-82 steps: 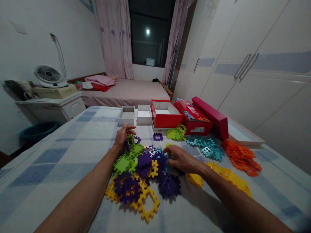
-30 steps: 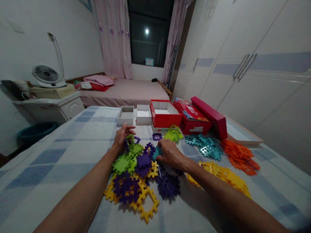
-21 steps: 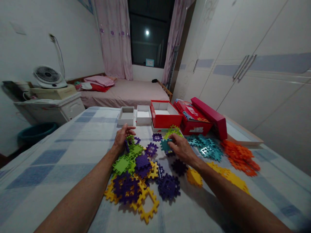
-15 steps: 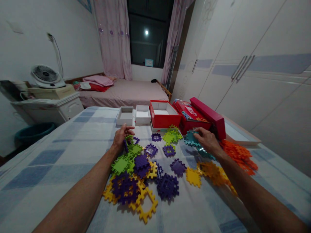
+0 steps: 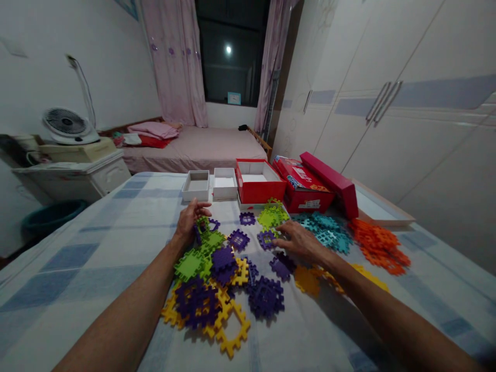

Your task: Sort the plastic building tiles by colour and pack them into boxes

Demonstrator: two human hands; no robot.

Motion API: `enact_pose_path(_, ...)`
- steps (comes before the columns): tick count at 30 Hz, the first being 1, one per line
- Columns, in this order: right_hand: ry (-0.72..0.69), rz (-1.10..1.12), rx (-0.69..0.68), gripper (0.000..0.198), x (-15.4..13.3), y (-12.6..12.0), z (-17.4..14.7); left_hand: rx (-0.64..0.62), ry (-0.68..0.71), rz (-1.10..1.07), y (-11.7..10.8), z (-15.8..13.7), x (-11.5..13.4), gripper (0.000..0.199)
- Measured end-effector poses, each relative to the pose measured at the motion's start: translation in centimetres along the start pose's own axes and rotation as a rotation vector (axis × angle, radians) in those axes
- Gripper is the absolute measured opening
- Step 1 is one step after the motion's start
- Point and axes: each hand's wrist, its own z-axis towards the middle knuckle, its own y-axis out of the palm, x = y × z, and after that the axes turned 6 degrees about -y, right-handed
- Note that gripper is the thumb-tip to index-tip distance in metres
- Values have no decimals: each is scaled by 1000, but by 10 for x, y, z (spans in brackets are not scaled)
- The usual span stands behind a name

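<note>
Here, left hand: loosely curled beside the far left edge of the mixed pile; cannot tell whether it grips any piece.
Right hand: half open, thumb and forefinger apart, nothing visible in its hold, fingertips just beside a purple piece.
Mixed pile: green, purple and yellow, overlapping between the forearms on the checked cloth.
Heaps: teal pieces beyond the right hand, orange pieces farther right.
Boxes: open red box behind the pieces.
</note>
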Motion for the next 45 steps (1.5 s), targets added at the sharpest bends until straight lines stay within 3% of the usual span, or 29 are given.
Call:
enact_pose_path(5,50,-9,25,35,-19,10,2,-2,0,-14,0,2,-2,51)
enact_pose_path(11,109,244,140,26,-22,13,2,-6,7,-17,-1,4,-3,50)
enact_pose_path(14,102,344,173,18,-17,12,5,-10,10,-15,-2,4,-4,52)
enact_pose_path(23,212,307,403,13,14,-2,32,-12,24,-9,-3,6,-5,55)
enact_pose_path(29,245,526,433,17,25,-6,33,-21,20,-13,-3,6,-6,59)
enact_pose_path(33,229,594,368,19,17,-8,30,-18,29,-13,-3,6,-6,58)
enact_pose_path(39,74,738,-72,24,-12,-12,8,-17,32,-7,-3,6,-6,58)
enact_pose_path(42,36,651,-255,21,-20,-17,-9,-7,40,-8,-2,5,-5,58)
enact_pose_path(45,26,395,-243,20,-21,-21,-22,-7,42,-7,-1,4,-4,59)
